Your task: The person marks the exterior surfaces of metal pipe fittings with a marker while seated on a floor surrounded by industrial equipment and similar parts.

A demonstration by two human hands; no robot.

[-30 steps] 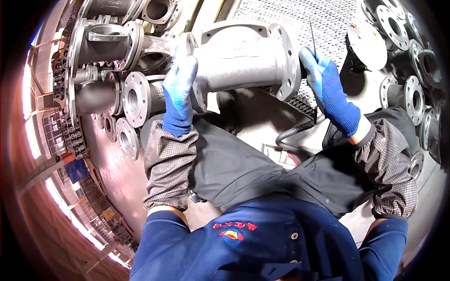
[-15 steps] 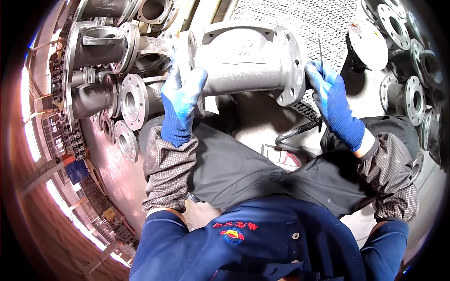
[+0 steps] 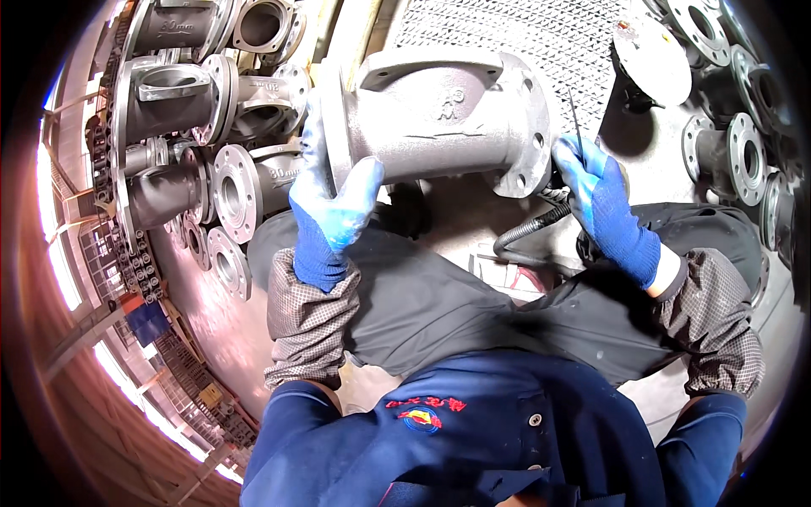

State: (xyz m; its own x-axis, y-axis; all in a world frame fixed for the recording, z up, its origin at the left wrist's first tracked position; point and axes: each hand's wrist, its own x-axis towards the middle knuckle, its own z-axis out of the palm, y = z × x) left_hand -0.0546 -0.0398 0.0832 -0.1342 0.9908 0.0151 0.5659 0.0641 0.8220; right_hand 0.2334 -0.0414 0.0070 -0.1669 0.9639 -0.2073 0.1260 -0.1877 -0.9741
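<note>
A grey cast-metal valve body (image 3: 435,127) with a round flange at each end is held up in front of me, above my knees, its raised oval opening toward the far side. My left hand (image 3: 334,207), in a blue work glove, grips its left flange, thumb on the near side and fingers stretched up along the outer face. By the right flange, my gloved right hand (image 3: 601,190) is closed around a thin dark rod (image 3: 573,114) whose slim end points up and away. The rod's lower part is hidden by the hand.
Several flanged valve bodies (image 3: 173,106) are stacked at the left, with more castings (image 3: 731,160) at the right. Beyond the held casting lies a metal mesh grate (image 3: 515,29), beside a white round plate (image 3: 652,63). A ribbed dark hose (image 3: 536,226) curves between my knees.
The valve body has shifted slightly toward me and turned a little, its left end coming nearer. My left hand has come down with it; my right hand has moved slightly nearer, still holding the rod.
</note>
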